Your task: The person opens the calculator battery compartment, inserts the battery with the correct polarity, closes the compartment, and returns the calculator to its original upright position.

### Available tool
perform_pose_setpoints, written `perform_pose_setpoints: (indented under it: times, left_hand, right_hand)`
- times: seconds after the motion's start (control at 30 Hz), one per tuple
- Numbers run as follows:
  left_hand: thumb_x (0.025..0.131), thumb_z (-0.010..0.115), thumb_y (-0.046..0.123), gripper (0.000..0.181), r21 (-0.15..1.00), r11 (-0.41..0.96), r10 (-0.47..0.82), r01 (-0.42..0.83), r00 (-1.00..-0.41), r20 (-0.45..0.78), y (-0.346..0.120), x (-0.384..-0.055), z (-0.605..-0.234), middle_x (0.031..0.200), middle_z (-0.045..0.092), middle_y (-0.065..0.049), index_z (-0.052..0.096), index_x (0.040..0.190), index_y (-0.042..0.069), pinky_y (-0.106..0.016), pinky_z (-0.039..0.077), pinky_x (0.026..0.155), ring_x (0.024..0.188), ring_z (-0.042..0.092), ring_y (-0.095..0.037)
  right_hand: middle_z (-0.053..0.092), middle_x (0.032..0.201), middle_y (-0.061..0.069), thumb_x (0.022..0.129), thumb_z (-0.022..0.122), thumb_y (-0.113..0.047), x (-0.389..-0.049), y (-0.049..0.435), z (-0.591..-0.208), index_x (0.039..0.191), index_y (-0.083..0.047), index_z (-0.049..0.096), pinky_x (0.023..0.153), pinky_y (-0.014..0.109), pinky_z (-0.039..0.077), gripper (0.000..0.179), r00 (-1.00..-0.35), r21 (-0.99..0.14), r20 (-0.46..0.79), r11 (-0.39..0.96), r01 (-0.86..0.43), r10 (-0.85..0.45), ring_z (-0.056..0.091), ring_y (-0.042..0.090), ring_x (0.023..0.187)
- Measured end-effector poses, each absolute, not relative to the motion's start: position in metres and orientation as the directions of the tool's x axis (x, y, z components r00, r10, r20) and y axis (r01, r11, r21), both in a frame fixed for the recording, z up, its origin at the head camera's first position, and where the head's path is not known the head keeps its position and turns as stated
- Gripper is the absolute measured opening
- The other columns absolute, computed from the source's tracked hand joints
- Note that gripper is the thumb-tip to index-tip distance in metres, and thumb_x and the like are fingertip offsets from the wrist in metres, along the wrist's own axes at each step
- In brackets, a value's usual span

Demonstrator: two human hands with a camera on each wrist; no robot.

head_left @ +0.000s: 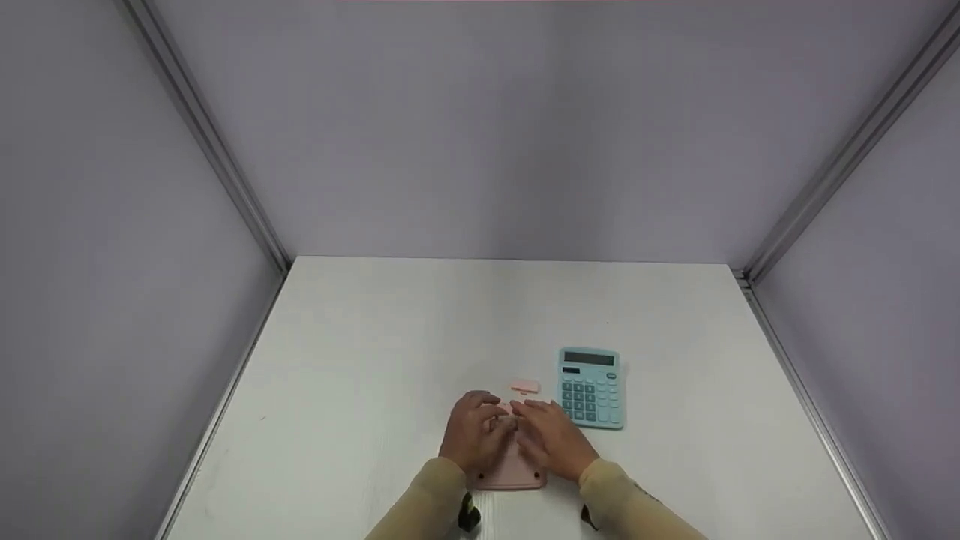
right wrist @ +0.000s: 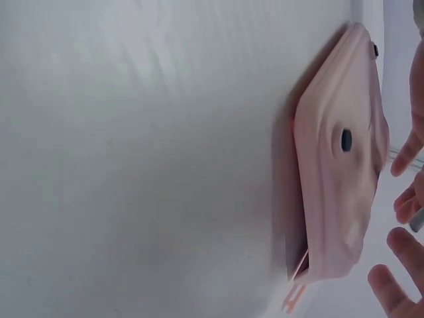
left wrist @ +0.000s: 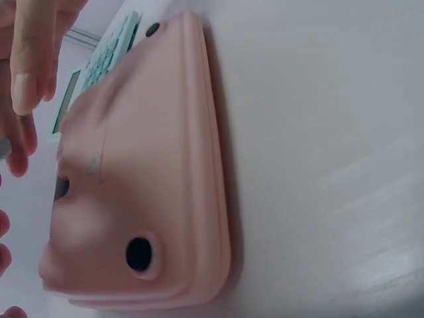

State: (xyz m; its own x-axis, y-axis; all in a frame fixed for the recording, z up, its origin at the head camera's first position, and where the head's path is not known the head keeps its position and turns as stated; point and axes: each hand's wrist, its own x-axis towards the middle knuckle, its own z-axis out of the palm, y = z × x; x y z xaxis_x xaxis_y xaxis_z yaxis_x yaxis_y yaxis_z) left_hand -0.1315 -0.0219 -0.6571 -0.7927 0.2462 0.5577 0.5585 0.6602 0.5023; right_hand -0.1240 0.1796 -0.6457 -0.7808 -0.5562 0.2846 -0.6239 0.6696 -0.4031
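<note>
A pink calculator (head_left: pixel 511 474) lies face down on the white table, its black feet showing. My left hand (head_left: pixel 474 433) is over its left side, thumb and fingertips pinching a small grey battery (right wrist: pixel 417 220), mostly hidden by fingers. The battery's tip also shows at the edge of the left wrist view. My right hand (head_left: pixel 556 439) is over the right side, fingers extended and loosely bent around the calculator's far part, close to the left fingertips. A pink battery cover (head_left: pixel 525 385) lies just beyond the calculator.
A blue calculator (head_left: pixel 591 388) lies face up to the right of the pink one, near my right hand. Grey walls (head_left: pixel 525 135) with metal edge strips stand behind the table (head_left: pixel 360 360) and at both sides.
</note>
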Motion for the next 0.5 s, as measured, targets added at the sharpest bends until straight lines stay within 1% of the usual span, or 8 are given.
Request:
perform_pose_setpoints:
  times: [0.1, 0.17, 0.23, 0.37, 0.5]
  left_hand:
    - [0.086, 0.072, 0.03, 0.013, 0.518, 0.648, 0.272, 0.558, -0.805, 0.527, -0.0212, -0.1294, -0.6543, 0.106, 0.064, 0.0, 0.076, 0.091, 0.018, -0.04, 0.048, 0.094, 0.106, 0.058, -0.018]
    - [0.087, 0.072, 0.03, 0.013, 0.52, 0.643, 0.292, 0.562, -0.808, 0.512, -0.021, -0.1285, -0.6535, 0.108, 0.063, 0.001, 0.076, 0.092, 0.019, -0.039, 0.047, 0.095, 0.108, 0.057, -0.017]
    - [0.088, 0.071, 0.03, 0.012, 0.524, 0.636, 0.304, 0.566, -0.808, 0.504, -0.0212, -0.1281, -0.6532, 0.109, 0.063, 0.001, 0.076, 0.092, 0.02, -0.038, 0.047, 0.095, 0.108, 0.057, -0.016]
    - [0.087, 0.072, 0.031, 0.012, 0.529, 0.626, 0.304, 0.573, -0.804, 0.51, -0.0224, -0.1277, -0.6538, 0.108, 0.064, -0.001, 0.075, 0.091, 0.021, -0.039, 0.048, 0.093, 0.106, 0.057, -0.016]
    - [0.085, 0.074, 0.031, 0.012, 0.528, 0.624, 0.302, 0.576, -0.801, 0.517, -0.0246, -0.1274, -0.6562, 0.107, 0.064, -0.004, 0.076, 0.091, 0.021, -0.04, 0.048, 0.093, 0.106, 0.058, -0.018]
  right_hand:
    - [0.066, 0.12, -0.005, 0.089, 0.07, -0.023, -0.1272, 0.1808, -0.6453, 0.126, -0.017, 0.062, 0.103, 0.054, 0.038, 0.038, -0.778, -0.393, 0.335, 0.672, -0.628, -0.532, 0.055, 0.02, 0.119]
    - [0.068, 0.113, -0.007, 0.089, 0.07, -0.024, -0.1291, 0.1811, -0.6445, 0.116, -0.019, 0.068, 0.104, 0.052, 0.039, 0.027, -0.774, -0.39, 0.364, 0.67, -0.632, -0.518, 0.058, 0.018, 0.115]
    - [0.07, 0.107, -0.01, 0.09, 0.069, -0.025, -0.1306, 0.1814, -0.6434, 0.109, -0.021, 0.07, 0.104, 0.05, 0.04, 0.019, -0.767, -0.386, 0.394, 0.666, -0.638, -0.506, 0.06, 0.016, 0.111]
    - [0.07, 0.102, -0.011, 0.088, 0.071, -0.024, -0.1327, 0.182, -0.6429, 0.104, -0.02, 0.072, 0.101, 0.048, 0.043, 0.016, -0.748, -0.386, 0.439, 0.647, -0.657, -0.498, 0.061, 0.015, 0.106]
    - [0.07, 0.104, -0.009, 0.087, 0.071, -0.027, -0.1326, 0.1832, -0.6442, 0.105, -0.018, 0.073, 0.099, 0.045, 0.044, 0.019, -0.744, -0.376, 0.434, 0.648, -0.662, -0.508, 0.06, 0.014, 0.107]
